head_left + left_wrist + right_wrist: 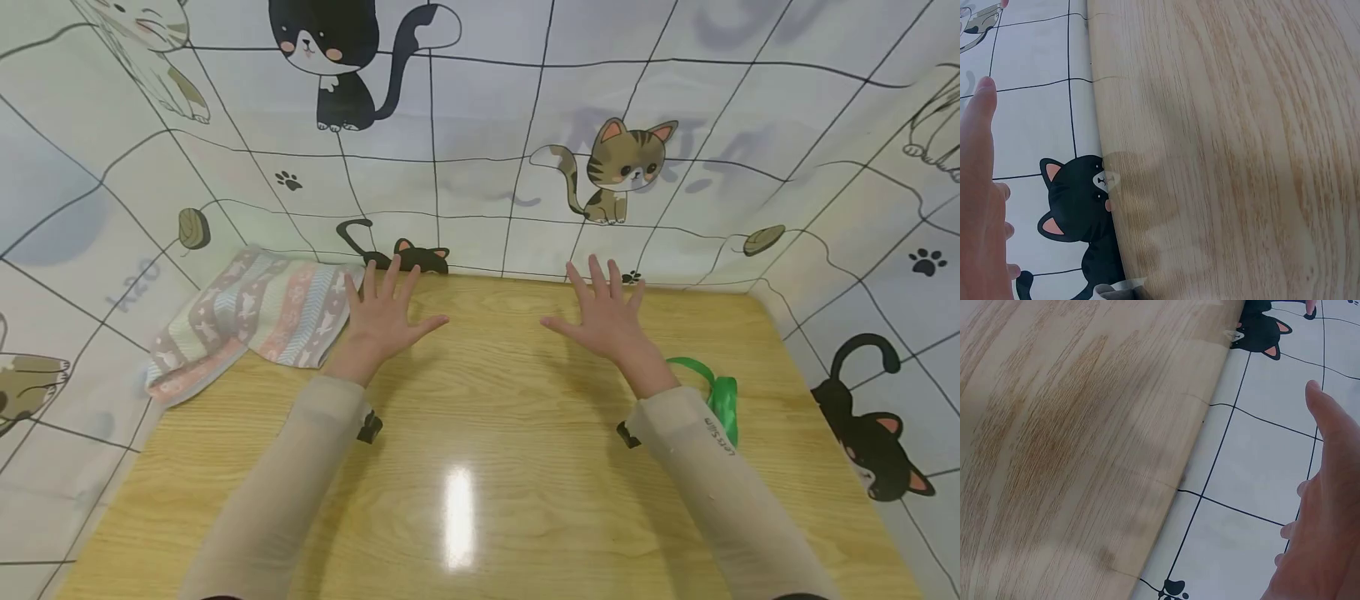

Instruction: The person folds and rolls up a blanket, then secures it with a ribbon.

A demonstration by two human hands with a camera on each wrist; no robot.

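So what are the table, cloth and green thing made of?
The table looks like glossy wood, or wood print: it shows grain and a bright reflection. The cloth seems soft, matt fabric, lying in folds. The green thing, with its curved strip, may be smooth fabric or plastic; I can't tell.

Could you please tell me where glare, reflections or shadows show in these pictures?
Head view: a bright glare streak on the wooden tabletop, with soft shadows beside the left sleeve and right sleeve; left wrist view: the black cat print faintly mirrored along the tabletop's edge; right wrist view: soft, dim patches on the tabletop.
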